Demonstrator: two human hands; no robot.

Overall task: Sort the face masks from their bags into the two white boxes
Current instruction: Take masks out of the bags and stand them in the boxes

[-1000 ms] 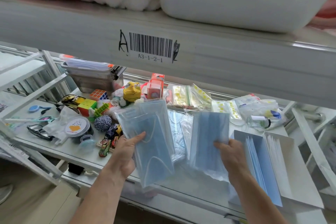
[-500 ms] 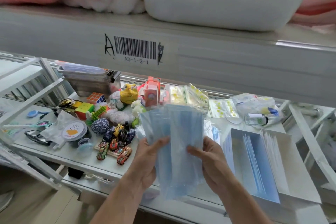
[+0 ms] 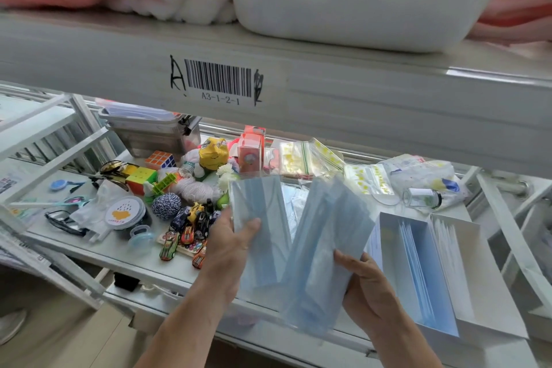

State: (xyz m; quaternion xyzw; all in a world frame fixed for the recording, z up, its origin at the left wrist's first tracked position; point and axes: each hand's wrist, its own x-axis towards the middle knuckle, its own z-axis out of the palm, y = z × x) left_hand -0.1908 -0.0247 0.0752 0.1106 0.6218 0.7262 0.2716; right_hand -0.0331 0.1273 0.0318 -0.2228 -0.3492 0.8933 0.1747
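My left hand (image 3: 233,248) grips a clear bag of blue face masks (image 3: 263,218), upright above the shelf's front edge. My right hand (image 3: 363,287) holds a second bag of blue masks (image 3: 325,248) by its lower right side, tilted right and overlapping the first. To the right, a white box (image 3: 388,227) stands open with several blue masks (image 3: 418,272) on edge inside. Beside it a second white box (image 3: 490,287) holds several white masks (image 3: 445,233). More bagged masks (image 3: 295,200) lie on the shelf behind the two bags.
Toy cars (image 3: 188,233), puzzle cubes (image 3: 159,160), a yarn ball (image 3: 166,205), a round tin (image 3: 125,213), glasses (image 3: 64,222) and a metal container (image 3: 149,134) crowd the shelf's left. Zip bags (image 3: 298,158) and a small jar (image 3: 421,197) lie at the back right. An upper shelf beam (image 3: 358,104) hangs overhead.
The two bags were apart, came together in front of me, and now spread again. The right-hand bag has tilted toward the boxes, and my right hand has slid to its lower edge.
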